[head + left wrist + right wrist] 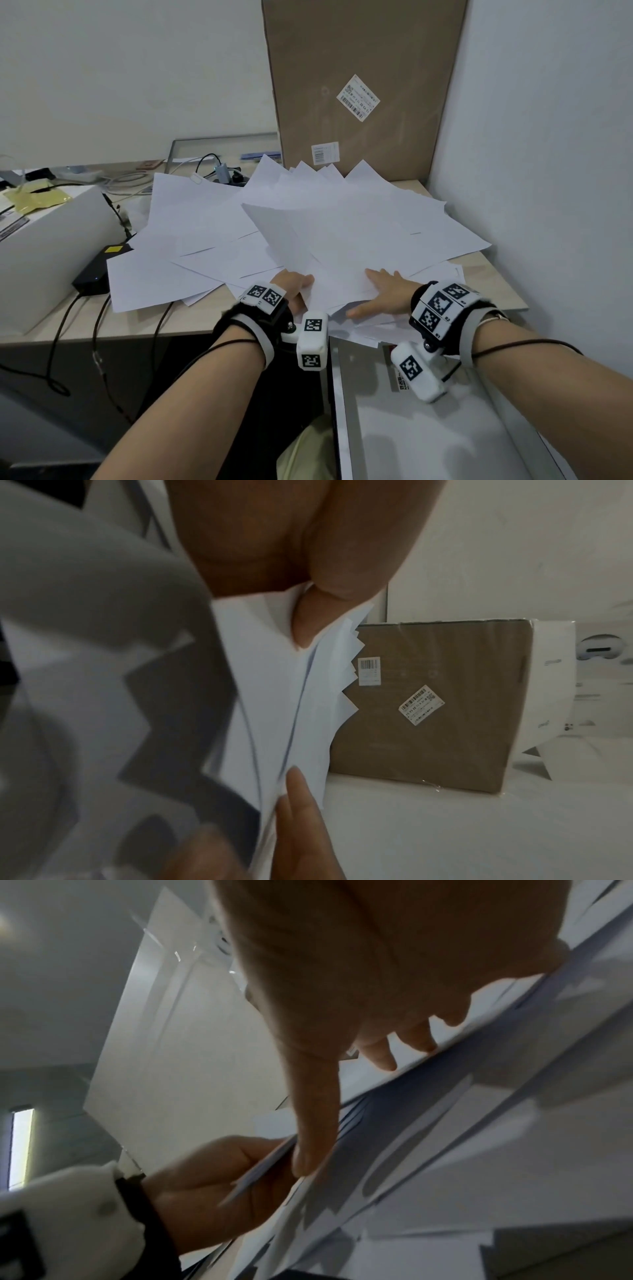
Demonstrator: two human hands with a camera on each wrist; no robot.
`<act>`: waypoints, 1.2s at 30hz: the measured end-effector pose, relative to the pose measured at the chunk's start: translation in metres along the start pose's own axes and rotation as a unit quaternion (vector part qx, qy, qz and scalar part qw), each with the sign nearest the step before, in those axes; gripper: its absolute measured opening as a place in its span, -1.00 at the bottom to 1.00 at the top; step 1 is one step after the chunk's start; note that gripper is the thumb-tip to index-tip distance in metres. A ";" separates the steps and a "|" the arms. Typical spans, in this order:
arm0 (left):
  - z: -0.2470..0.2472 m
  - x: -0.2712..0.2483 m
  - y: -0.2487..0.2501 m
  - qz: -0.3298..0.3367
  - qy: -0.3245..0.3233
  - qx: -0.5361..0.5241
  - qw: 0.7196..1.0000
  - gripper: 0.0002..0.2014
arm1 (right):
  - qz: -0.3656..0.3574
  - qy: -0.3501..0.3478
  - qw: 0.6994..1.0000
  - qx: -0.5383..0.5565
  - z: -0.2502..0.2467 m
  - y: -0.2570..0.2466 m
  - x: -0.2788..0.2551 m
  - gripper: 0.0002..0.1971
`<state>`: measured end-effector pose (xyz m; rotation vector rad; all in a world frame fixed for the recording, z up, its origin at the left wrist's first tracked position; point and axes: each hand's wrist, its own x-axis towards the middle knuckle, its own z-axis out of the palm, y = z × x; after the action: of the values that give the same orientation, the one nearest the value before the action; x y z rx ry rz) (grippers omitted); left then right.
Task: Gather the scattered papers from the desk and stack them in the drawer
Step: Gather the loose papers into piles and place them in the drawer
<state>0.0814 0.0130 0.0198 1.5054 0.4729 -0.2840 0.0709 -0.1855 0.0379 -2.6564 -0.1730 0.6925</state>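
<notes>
Many white papers (342, 233) lie fanned in a loose, overlapping pile across the desk (496, 291). My left hand (296, 284) grips the pile's near edge; the left wrist view shows its thumb (308, 620) pressed on top of a sheaf of sheets (274, 696). My right hand (383, 291) lies flat on the top sheets just to the right, fingers straight and spread. In the right wrist view its thumb (315, 1123) reaches along the paper edge (479, 1123) toward the left hand (212, 1177). The open drawer (394, 438) sits below the desk edge at lower right.
A tall cardboard box (359, 85) stands behind the pile against the wall. A white box (44, 246) and a black adapter (99, 270) with cables sit to the left. A white wall (548, 137) closes off the right side.
</notes>
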 end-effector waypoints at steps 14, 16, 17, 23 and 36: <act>-0.005 -0.004 0.000 0.034 -0.020 -0.041 0.998 -0.61 | -0.115 0.228 0.966 -0.035 0.000 0.011 -0.019 -0.75; -0.004 -0.007 0.001 0.037 -0.024 -0.030 0.999 -0.61 | -0.117 0.264 0.956 -0.051 -0.001 0.012 -0.023 -0.78; -0.004 -0.005 0.000 0.040 -0.024 -0.031 0.998 -0.61 | -0.118 0.269 0.955 -0.048 -0.001 0.013 -0.023 -0.80; -0.009 0.004 -0.003 0.048 0.000 -0.029 0.998 -0.57 | -0.089 0.161 0.980 0.069 -0.002 0.024 -0.023 -0.66; -0.002 -0.015 0.007 0.050 -0.102 0.000 0.993 -0.64 | -0.062 0.114 0.991 0.044 0.011 -0.025 0.002 -0.23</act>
<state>0.0710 0.0142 0.0330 1.4766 0.2334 -0.3556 0.0668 -0.1585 0.0385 -2.5894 -0.2352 0.3452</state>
